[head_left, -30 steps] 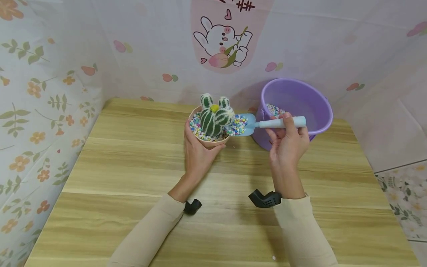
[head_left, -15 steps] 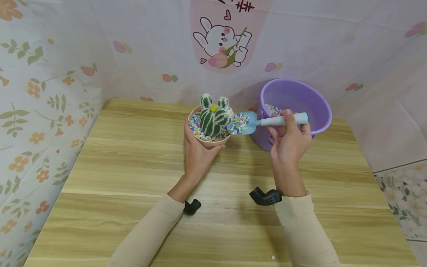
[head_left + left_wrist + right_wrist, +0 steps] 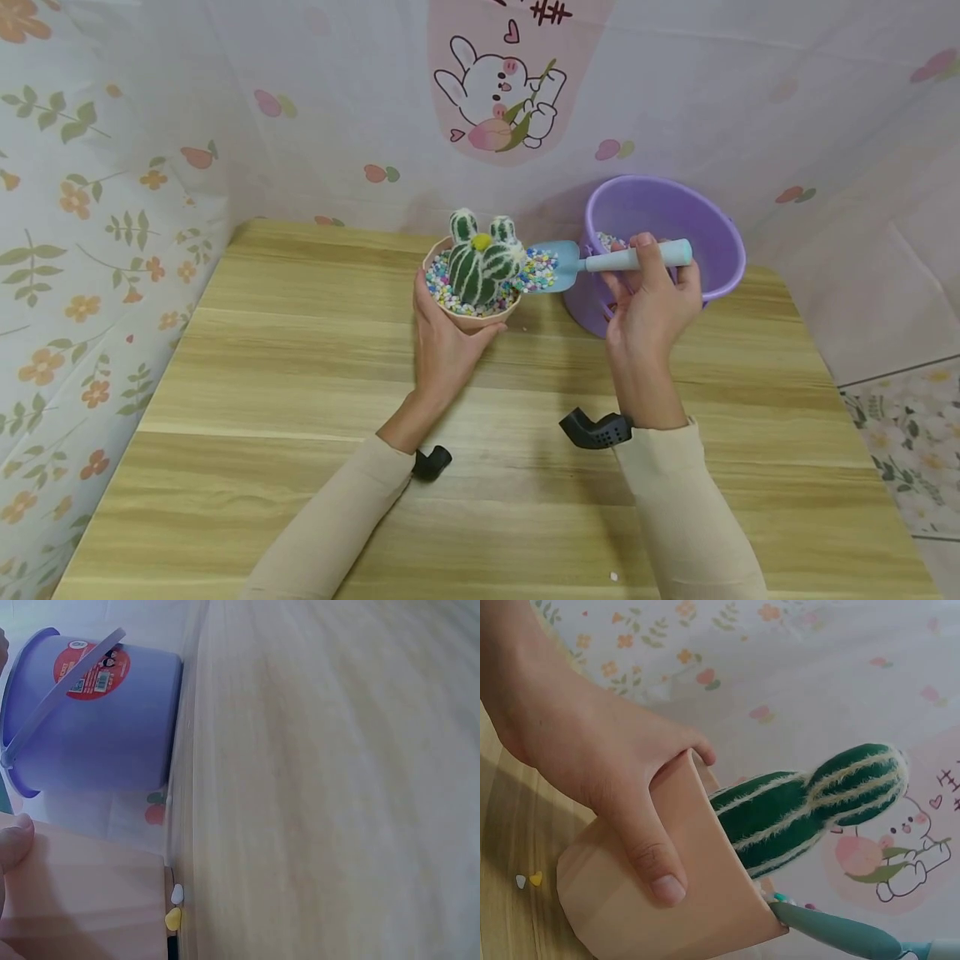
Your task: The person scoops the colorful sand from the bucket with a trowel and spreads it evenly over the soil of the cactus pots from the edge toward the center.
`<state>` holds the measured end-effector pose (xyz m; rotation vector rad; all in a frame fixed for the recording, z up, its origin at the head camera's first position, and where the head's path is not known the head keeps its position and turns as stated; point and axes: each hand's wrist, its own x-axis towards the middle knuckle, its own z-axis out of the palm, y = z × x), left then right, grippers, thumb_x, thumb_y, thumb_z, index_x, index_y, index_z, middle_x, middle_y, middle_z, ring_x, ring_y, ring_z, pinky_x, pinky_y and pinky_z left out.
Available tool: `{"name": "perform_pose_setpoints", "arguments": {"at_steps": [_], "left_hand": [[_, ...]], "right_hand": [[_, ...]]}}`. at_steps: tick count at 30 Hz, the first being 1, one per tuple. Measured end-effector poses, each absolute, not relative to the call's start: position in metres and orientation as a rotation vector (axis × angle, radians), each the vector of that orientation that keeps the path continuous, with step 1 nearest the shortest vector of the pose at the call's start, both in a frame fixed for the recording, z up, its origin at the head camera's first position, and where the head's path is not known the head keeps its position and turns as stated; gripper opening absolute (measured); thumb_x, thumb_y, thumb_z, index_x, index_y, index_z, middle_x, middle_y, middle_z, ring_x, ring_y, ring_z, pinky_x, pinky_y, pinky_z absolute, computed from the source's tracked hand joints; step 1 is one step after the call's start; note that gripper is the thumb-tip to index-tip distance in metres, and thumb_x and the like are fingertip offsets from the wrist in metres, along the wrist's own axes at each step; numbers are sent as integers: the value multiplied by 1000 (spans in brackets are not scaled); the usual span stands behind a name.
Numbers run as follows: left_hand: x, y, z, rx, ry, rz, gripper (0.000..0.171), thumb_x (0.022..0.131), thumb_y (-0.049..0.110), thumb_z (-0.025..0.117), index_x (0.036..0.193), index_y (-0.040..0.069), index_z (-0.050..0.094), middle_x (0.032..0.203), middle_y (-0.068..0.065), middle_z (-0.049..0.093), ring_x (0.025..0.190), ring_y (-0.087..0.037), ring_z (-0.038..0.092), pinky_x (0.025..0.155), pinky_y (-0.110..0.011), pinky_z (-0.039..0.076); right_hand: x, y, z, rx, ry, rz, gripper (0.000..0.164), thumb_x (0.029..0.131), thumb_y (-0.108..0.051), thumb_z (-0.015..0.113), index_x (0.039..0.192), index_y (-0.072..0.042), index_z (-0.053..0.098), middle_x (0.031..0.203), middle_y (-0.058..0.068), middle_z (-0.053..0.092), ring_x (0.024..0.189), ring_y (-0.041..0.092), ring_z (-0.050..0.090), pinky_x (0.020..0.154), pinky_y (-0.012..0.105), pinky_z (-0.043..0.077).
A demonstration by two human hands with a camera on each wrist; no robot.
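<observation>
My left hand (image 3: 446, 350) grips a peach pot (image 3: 622, 892) around its side, thumb at the front. In the pot sits a green and white striped cactus (image 3: 471, 277) with a yellow spot, with multicoloured pebbles around its base. My right hand (image 3: 652, 321) holds a light blue hand trowel (image 3: 568, 267) by its pale handle. The trowel's blade carries more coloured pebbles (image 3: 538, 271), and its tip meets the pot's right rim. In the right wrist view, the trowel's edge touches that rim beside the cactus. Whether the pot's base rests fully on the table cannot be told.
A purple bucket (image 3: 723, 250) with pebbles inside stands just behind my right hand, against the patterned cloth wall (image 3: 315, 125). A white pebble (image 3: 177, 893) and a yellow pebble (image 3: 173, 919) lie on the wooden table (image 3: 300, 375) beside the pot. One stray pebble (image 3: 614, 577) lies at the front.
The trowel's blade has risen slightly and shifted a little back at the pot's rim, and my right hand has moved slightly with it. My left hand and the pot stay nearly still.
</observation>
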<state>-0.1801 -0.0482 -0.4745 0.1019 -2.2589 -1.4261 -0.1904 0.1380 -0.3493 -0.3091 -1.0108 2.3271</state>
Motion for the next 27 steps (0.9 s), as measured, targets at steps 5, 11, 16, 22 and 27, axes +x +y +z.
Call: {"name": "perform_pose_setpoints", "arguments": {"at_steps": [5,11,16,22,27], "left_hand": [[-181,-48,-473,99,-2258,-1436,134,59,51,90,156,18,3,155,-11,25,139,-25,35,109,-44,36],[-180,-49,-472,115,-2276,-1429,134,60,49,90,156,17,3,157,-12,23,139,-27,35,108,-45,38],[-180,-49,-472,129,-2276,-1423,134,60,50,90,156,17,3,158,-12,23,139,-28,35,108,-45,38],[-180,-48,-475,113,-2257,-1423,135,60,51,90,157,16,2,157,-14,22,139,-28,34,108,-45,37],[-180,-55,-476,57,-2277,-1466,137,59,51,90,157,21,-1,158,-10,20,141,-27,30,110,-49,34]], "right_hand": [[-191,138,-348,-292,-1000,2333,28,78,-3,80,95,2,58,86,17,64,72,31,69,61,42,58],[-192,139,-346,-274,-968,2347,29,77,-2,80,94,3,58,86,17,63,69,29,69,61,43,58],[-191,138,-344,-277,-974,2352,26,80,-2,78,95,3,58,85,17,63,69,29,69,60,43,58],[-189,137,-345,-316,-986,2363,29,78,-3,81,94,1,58,87,16,64,71,29,70,60,42,58],[-187,137,-346,-336,-1015,2353,30,76,-6,83,94,0,59,89,16,65,73,30,70,63,44,58]]}}
